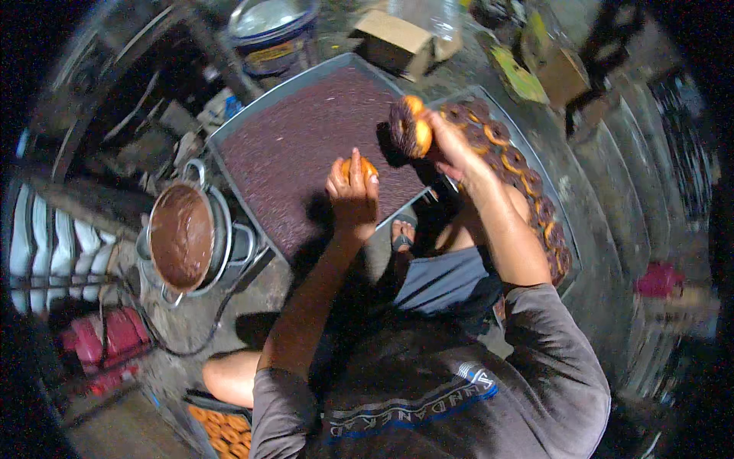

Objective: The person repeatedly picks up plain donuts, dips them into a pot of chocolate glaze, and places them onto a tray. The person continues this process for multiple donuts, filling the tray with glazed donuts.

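My left hand is closed on a golden ring doughnut, low over a large metal tray filled with dark chocolate sprinkles. To the right, my right hand holds up a doughnut coated with chocolate and sprinkles, its golden side turned toward the palm. Past my right forearm, a second metal tray holds several coated doughnuts. Melted chocolate fills a metal pot left of the sprinkle tray.
Plain doughnuts lie in a container by my left knee. A lidded bucket and an open cardboard box stand beyond the sprinkle tray. A dark hose runs along the floor below the pot. Steps curve along the right side.
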`<state>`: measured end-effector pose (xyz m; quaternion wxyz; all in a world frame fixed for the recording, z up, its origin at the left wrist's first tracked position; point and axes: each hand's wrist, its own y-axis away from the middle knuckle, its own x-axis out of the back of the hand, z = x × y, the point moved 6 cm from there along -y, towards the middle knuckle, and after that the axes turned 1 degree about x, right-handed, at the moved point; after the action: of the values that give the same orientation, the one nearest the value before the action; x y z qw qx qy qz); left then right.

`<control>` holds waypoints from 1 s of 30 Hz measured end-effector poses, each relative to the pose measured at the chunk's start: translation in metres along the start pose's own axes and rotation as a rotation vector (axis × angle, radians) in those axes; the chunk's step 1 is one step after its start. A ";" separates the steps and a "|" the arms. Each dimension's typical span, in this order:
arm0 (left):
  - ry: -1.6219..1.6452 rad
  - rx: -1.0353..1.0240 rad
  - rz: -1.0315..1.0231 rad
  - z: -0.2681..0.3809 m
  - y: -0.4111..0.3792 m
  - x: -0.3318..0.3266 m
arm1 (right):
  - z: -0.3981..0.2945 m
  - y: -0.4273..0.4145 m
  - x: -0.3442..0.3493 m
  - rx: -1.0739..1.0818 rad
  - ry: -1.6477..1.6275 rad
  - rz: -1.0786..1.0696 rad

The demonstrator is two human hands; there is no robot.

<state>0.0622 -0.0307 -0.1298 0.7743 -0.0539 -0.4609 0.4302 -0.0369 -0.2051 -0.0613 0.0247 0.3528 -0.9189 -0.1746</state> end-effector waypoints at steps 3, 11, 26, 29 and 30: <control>-0.197 -0.195 -0.040 0.008 -0.010 -0.042 | -0.017 0.035 0.087 0.125 -0.465 0.007; -0.145 -0.141 -0.462 -0.055 -0.041 -0.062 | 0.090 0.175 0.309 -0.156 0.504 0.511; 1.492 0.825 -0.469 0.123 -0.073 0.029 | 0.217 0.117 0.308 -0.125 1.393 -0.110; 1.554 0.864 -0.528 0.179 -0.063 0.019 | 0.215 0.151 0.329 -0.321 1.393 -0.106; 1.516 0.894 -0.495 0.194 -0.059 0.017 | 0.210 0.154 0.335 -0.269 1.454 -0.035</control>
<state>-0.0455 -0.1163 0.0198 0.8885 0.0832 0.3821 0.2399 -0.4219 -0.2547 -0.2323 0.6674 0.3880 -0.6356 -0.0083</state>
